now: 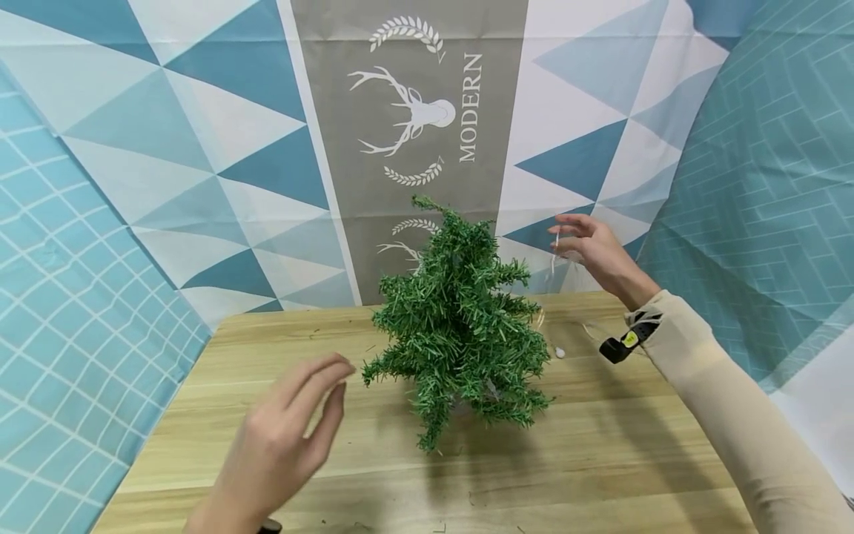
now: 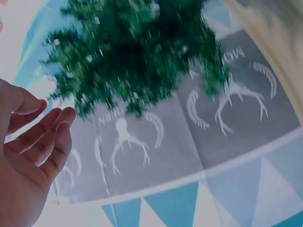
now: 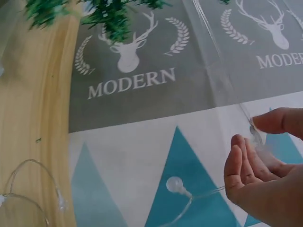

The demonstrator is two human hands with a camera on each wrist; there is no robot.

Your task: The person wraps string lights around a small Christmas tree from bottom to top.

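Left hand, loosely curved, empty, flanks the tree; right hand pinches string lights.

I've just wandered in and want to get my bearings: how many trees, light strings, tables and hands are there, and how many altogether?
Small green tree: 1
Clear light string: 1, as far as I can tell
Wooden table: 1
Hands: 2, the left hand and the right hand
Total: 5
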